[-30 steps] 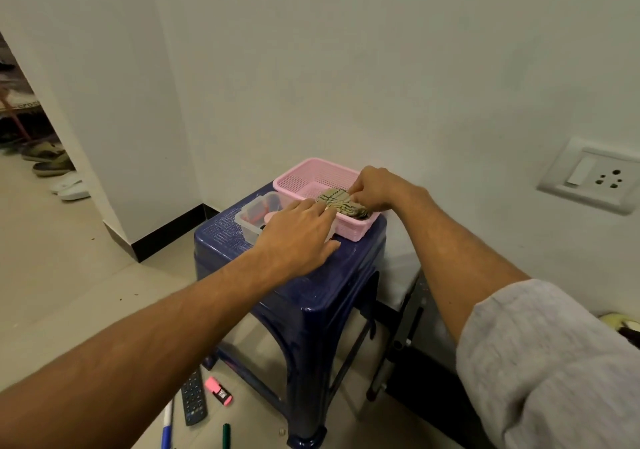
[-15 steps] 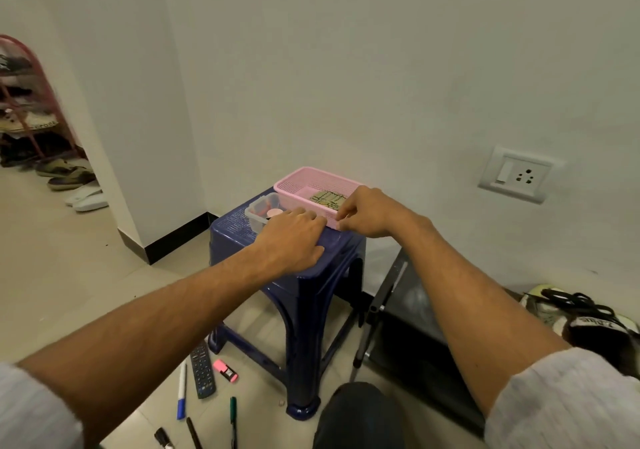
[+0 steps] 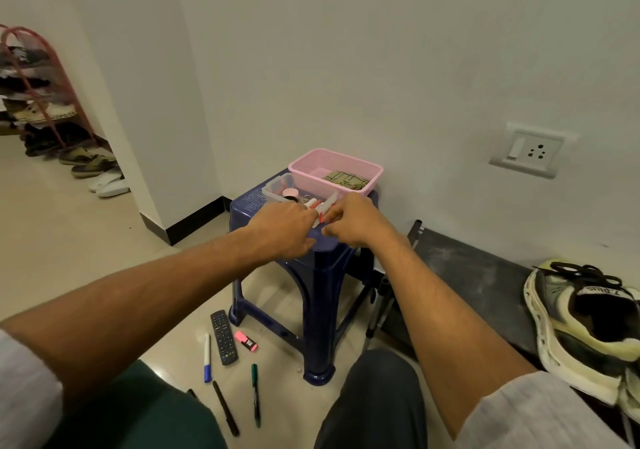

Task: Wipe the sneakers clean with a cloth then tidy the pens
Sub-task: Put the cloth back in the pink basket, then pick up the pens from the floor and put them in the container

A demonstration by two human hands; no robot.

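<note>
A dark blue plastic stool (image 3: 249, 206) stands by the white wall. It carries a pink plastic mesh basket (image 3: 311, 162) at the back and a clear plastic tray (image 3: 275, 185) just in front of it. A folded olive patterned cloth (image 3: 346, 180) lies flat in the basket's right half. Both hands reach to the tray's near end. The left hand (image 3: 284, 226) lies knuckles-up with its fingertips hidden, so its grip cannot be told. The right hand (image 3: 356, 221) curls its fingers at the tray's near right corner beside a small white-and-red piece (image 3: 321, 212); whether that grip grasps anything cannot be told either. The pens lie on the floor left of the stool's legs. A white marker with a blue cap (image 3: 207, 356) has its long axis running away from the person, cap nearest. A green marker (image 3: 255, 395) lies roughly parallel, green end farthest. A black pen (image 3: 225, 408) is slanted, its near end to the right. A pink highlighter (image 3: 246, 341) and a black remote control (image 3: 224, 337) lie nearer the stool. A cream-and-grey sneaker (image 3: 581, 330) sits on a dark mat (image 3: 467, 265) at the right, laces toward the wall.
</note>
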